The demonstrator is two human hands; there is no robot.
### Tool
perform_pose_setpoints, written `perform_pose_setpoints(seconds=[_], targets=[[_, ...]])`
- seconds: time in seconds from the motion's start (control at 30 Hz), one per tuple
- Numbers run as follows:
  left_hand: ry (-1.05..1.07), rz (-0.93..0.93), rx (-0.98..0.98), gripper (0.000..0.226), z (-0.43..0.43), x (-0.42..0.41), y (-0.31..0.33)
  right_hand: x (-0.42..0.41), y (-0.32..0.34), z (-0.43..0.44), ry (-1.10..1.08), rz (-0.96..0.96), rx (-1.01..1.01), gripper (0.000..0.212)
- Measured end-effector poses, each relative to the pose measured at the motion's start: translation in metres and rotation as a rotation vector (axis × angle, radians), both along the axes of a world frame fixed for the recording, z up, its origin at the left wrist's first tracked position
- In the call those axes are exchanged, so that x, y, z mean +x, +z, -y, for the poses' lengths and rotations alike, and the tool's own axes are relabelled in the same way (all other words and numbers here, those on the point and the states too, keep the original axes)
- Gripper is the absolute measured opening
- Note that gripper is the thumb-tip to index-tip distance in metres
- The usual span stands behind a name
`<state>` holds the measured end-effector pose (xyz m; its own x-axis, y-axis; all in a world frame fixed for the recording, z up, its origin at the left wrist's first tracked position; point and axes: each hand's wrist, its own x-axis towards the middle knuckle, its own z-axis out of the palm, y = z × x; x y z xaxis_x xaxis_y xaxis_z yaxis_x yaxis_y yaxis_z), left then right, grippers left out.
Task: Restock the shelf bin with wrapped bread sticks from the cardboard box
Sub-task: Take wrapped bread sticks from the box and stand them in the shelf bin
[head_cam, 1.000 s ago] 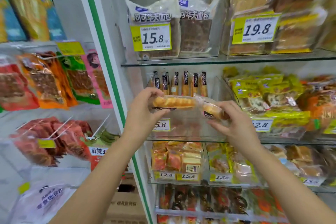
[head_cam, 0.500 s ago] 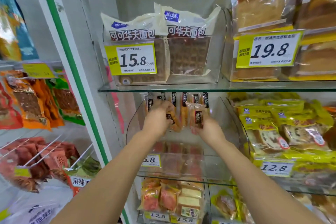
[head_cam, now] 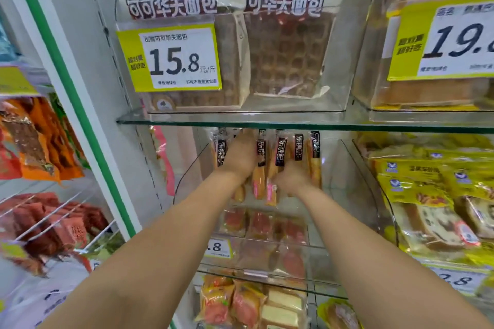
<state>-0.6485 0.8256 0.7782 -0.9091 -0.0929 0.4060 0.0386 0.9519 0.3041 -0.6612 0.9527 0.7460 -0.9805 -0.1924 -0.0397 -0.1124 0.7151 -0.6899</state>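
Note:
Under the glass shelf stands a clear shelf bin (head_cam: pixel 359 168) with a row of upright wrapped bread sticks (head_cam: pixel 314 157) bearing black labels. Both my hands are deep inside it. My left hand (head_cam: pixel 240 157) is at the left of the row, with a wrapped bread stick (head_cam: pixel 259 171) against its thumb side. Lower and to the right, my right hand (head_cam: pixel 294 177) holds another stick (head_cam: pixel 271 191) by its thumb. Both sticks hang lower than the row. My fingertips are hidden behind my hands. The cardboard box is out of view.
A glass shelf (head_cam: pixel 267 119) with bagged waffle bread (head_cam: pixel 283 48) and a 15.8 price tag (head_cam: pixel 171 59) sits just above my hands. Yellow bread packs (head_cam: pixel 417 187) fill the bin to the right. Red snack bags (head_cam: pixel 34 141) hang at left beyond a green-edged post (head_cam: pixel 80 120).
My hands went from the bin's front, sticks held level, up and back into the bin. The sticks now stand upright among the row, and the camera has come closer.

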Motion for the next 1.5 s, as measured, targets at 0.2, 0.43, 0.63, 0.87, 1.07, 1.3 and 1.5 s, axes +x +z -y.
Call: perform_pose_setpoints(seconds=[0.2,0.43,0.63,0.87,1.07,1.3,1.5], targets=[[-0.033,0.019,-0.113,0.066,0.004,-0.013,-0.002,-0.016,-0.003,-0.002,0.059,0.029,0.066,0.023],[-0.023,-0.181,-0.320,0.078,0.012,-0.012,-0.015,-0.021,0.012,-0.009,0.114,-0.033,0.415,0.037],[-0.036,-0.104,-0.278,0.074,0.011,-0.008,-0.016,-0.013,0.012,0.003,0.132,-0.068,0.525,0.026],[0.063,-0.026,-0.368,0.070,0.001,0.008,-0.015,-0.002,0.005,-0.006,0.112,-0.063,0.490,0.046],[-0.027,-0.039,-0.085,0.049,-0.011,0.062,-0.010,0.024,0.022,-0.014,0.047,-0.144,0.369,0.047],[-0.150,-0.124,0.518,0.016,-0.030,0.216,-0.042,0.150,0.023,-0.045,0.059,-0.565,-0.043,0.053],[-0.080,0.140,0.705,0.025,-0.024,0.304,-0.150,0.244,-0.080,-0.055,0.205,-0.353,0.085,0.049]])
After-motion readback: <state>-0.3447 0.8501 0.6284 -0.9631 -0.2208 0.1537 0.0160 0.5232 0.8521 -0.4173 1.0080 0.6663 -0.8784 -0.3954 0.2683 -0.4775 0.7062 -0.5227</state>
